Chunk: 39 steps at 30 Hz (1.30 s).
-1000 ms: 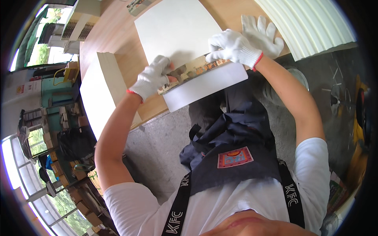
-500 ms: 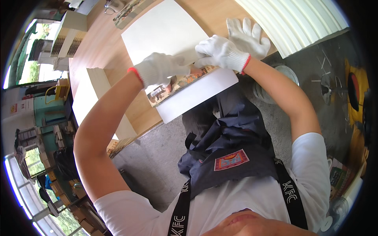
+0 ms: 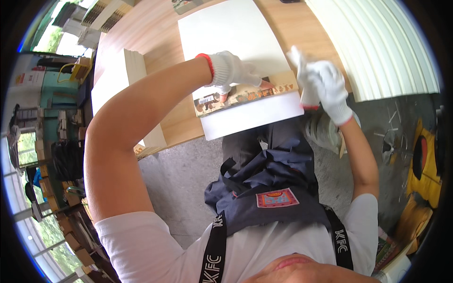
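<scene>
My left hand (image 3: 231, 70), in a white knit glove with bare fingertips, rests with fingers apart on a book with a colourful printed cover (image 3: 245, 96). The book lies near the table's front edge, on a large white sheet (image 3: 231, 33) that reaches away behind it. White paper (image 3: 255, 115) sticks out over the edge in front. To the right, my right hand (image 3: 330, 85), also gloved, is closed round a loose white glove (image 3: 306, 82) with a red cuff, held up beside the table edge.
A stack of paper blocks (image 3: 137, 70) stands on the table (image 3: 174, 127) at left, with more bundles (image 3: 106, 16) behind. Long white ridged stacks (image 3: 377, 47) fill the right. A round pale container (image 3: 323, 129) is on the floor below.
My right hand has left the book, moved right and picked up the loose glove from the table. My left hand stays at the book. The whole view has shifted.
</scene>
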### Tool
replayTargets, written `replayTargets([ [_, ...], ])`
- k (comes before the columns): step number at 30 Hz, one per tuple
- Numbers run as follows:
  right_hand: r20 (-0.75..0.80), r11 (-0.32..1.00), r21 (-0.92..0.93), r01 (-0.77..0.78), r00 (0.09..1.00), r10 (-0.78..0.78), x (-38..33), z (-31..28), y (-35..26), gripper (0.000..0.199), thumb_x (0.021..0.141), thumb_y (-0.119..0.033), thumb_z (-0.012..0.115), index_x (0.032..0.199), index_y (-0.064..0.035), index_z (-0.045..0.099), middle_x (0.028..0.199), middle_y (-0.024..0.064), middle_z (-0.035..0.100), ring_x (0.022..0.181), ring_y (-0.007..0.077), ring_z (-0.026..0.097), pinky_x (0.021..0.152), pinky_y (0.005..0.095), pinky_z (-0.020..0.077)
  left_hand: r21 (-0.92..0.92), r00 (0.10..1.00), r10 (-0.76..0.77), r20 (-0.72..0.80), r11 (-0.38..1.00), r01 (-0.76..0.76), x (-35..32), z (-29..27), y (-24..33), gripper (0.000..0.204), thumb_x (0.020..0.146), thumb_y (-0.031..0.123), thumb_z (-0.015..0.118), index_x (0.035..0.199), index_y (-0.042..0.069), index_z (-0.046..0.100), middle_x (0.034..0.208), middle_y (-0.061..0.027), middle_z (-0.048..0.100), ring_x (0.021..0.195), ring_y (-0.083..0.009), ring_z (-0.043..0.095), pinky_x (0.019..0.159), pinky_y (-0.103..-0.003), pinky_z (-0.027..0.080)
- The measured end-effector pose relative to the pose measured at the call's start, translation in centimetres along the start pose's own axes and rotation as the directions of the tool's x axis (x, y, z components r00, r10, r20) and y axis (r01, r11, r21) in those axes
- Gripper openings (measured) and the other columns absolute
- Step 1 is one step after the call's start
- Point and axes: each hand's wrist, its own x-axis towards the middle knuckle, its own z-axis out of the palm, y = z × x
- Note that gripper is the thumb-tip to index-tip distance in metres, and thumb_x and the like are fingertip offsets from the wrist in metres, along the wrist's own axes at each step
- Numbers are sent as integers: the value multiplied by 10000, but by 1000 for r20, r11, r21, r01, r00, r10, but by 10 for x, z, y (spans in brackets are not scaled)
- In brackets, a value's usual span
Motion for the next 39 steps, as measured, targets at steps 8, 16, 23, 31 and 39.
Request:
replayTargets([
  [8, 351, 922, 140, 361, 852, -388, 38, 15, -55, 192, 771, -233, 747, 948, -164, 712, 855, 30, 661, 821, 192, 656, 790, 343, 519, -207, 992, -124, 2, 971, 122, 7, -3, 8, 907, 753, 230, 834, 1513, 264, 340, 1466, -28, 452, 1092, -342, 650, 926, -454, 550],
  [16, -55, 872, 168, 459, 888, -457, 74, 103, -198, 171, 792, -211, 702, 929, -110, 689, 850, 75, 636, 773, 231, 635, 718, 387, 523, -507, 991, -135, -10, 854, 112, 0, -8, 7, 681, 870, 324, 640, 1498, 324, 377, 1485, -24, 477, 1135, -329, 624, 967, -456, 521],
  [23, 74, 870, 242, 430, 886, -458, 77, 118, -217, 194, 829, -213, 640, 978, -96, 681, 948, 101, 651, 802, 246, 639, 738, 373, 529, -134, 993, -103, -62, 986, 94, 5, 9, 1, 956, 803, 153, 734, 1543, 439, 201, 1419, -3, 531, 1069, -298, 665, 862, -459, 582],
  [31, -103, 749, 464, 473, 869, -485, 72, 97, -166, 161, 808, -287, 707, 763, -138, 669, 694, 17, 619, 710, 216, 635, 626, 373, 516, 7, 994, -13, -108, 1000, 14, 23, 17, -7, 1043, 777, 168, 748, 1567, 453, 128, 1415, -32, 523, 995, -303, 694, 789, -448, 591],
  [39, 144, 880, 83, 468, 868, -475, 83, 75, -211, 225, 749, -322, 618, 764, -107, 683, 732, 99, 619, 697, 256, 619, 485, 442, 461, 12, 994, 12, -107, 1000, -11, -4, 4, 0, 914, 775, 230, 724, 1546, 364, 252, 1363, -77, 546, 910, -322, 703, 760, -429, 577],
])
